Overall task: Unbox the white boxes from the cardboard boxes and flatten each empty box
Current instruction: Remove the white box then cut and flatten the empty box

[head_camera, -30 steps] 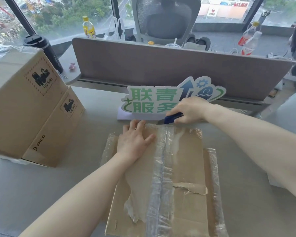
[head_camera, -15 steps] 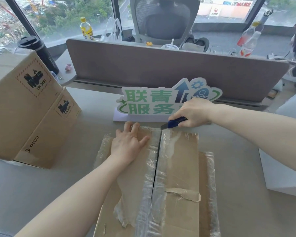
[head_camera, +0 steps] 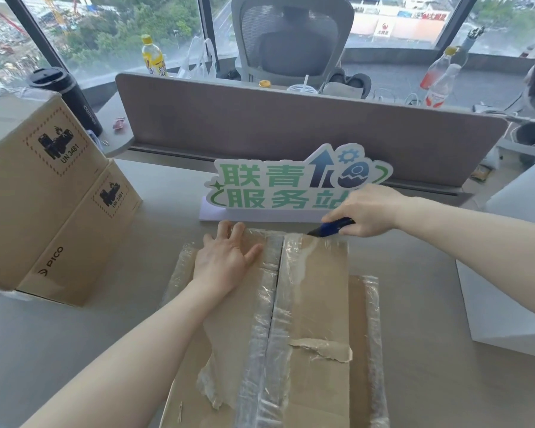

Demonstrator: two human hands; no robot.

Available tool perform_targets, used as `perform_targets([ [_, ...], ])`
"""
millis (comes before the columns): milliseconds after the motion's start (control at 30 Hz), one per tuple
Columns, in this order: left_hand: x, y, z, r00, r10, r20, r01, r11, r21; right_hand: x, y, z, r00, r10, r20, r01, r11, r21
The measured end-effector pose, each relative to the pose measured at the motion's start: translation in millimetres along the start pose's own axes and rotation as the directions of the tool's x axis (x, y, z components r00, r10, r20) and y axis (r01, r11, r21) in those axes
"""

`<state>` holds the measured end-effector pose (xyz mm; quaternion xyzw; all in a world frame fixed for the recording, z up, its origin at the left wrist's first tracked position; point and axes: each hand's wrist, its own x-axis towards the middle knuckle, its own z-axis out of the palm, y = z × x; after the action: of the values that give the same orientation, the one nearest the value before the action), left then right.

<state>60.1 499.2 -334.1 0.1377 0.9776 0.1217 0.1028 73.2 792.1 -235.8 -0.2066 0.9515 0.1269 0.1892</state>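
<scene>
A taped cardboard box (head_camera: pixel 318 304) lies in front of me, its top flaps parted along a dark centre slit under clear tape. My left hand (head_camera: pixel 226 261) presses flat on the left flap near the far edge. My right hand (head_camera: pixel 368 211) grips a blue utility knife (head_camera: pixel 332 227) whose tip sits at the far edge of the right flap, just right of the seam. Two sealed cardboard boxes (head_camera: pixel 44 193) with PICO print stand stacked at the left. A white box (head_camera: pixel 507 288) rests on the desk at the right.
A green and white sign (head_camera: pixel 291 186) stands just behind the box. Behind it runs a grey desk divider (head_camera: pixel 291 128). A black tumbler (head_camera: pixel 65 97) stands at the far left, with bottles and an office chair (head_camera: pixel 291 38) beyond the divider.
The knife and my right hand have shifted right along the far edge, away from the seam. The centre slit between the flaps now shows open. My left hand stays pressed on the left flap.
</scene>
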Motion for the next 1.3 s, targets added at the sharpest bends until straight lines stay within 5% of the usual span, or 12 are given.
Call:
perform_targets([
  [200, 0.1, 1.1, -2.1, 1.000, -0.001, 0.009, 0.002, 0.999, -0.032, -12.7, -18.4, 21.1, 0.924, 0.339, -0.177, -0.267, 0.904, 0.334],
  [300, -2.0, 0.5, -5.5, 0.999, -0.020, 0.025, 0.022, 0.997, -0.079, -17.3, -61.7, 20.1, 0.880, 0.448, -0.160, -0.210, 0.668, 0.714],
  [400, -10.3, -1.3, -11.8, 1.000, -0.020, 0.021, 0.023, 0.989, -0.147, -26.6, -99.5, 17.5, 0.861, 0.501, -0.089, -0.152, 0.420, 0.895],
  [633, -62.7, -9.5, -14.4, 0.985, 0.122, 0.120, -0.112, 0.990, -0.090, -19.3, -151.7, 18.4, 0.801, 0.572, 0.176, -0.447, 0.376, 0.812],
  [900, -95.4, -42.9, -8.6, 0.927, 0.292, 0.234, -0.295, 0.955, -0.024, 2.4, -173.0, -7.4, 0.758, 0.628, 0.175, -0.467, 0.335, 0.818],
  [1300, -97.3, -54.3, 3.9, 0.916, 0.375, 0.143, -0.348, 0.919, -0.184, 5.4, -227.6, -26.4, 0.618, 0.751, 0.234, -0.654, 0.325, 0.683],
])
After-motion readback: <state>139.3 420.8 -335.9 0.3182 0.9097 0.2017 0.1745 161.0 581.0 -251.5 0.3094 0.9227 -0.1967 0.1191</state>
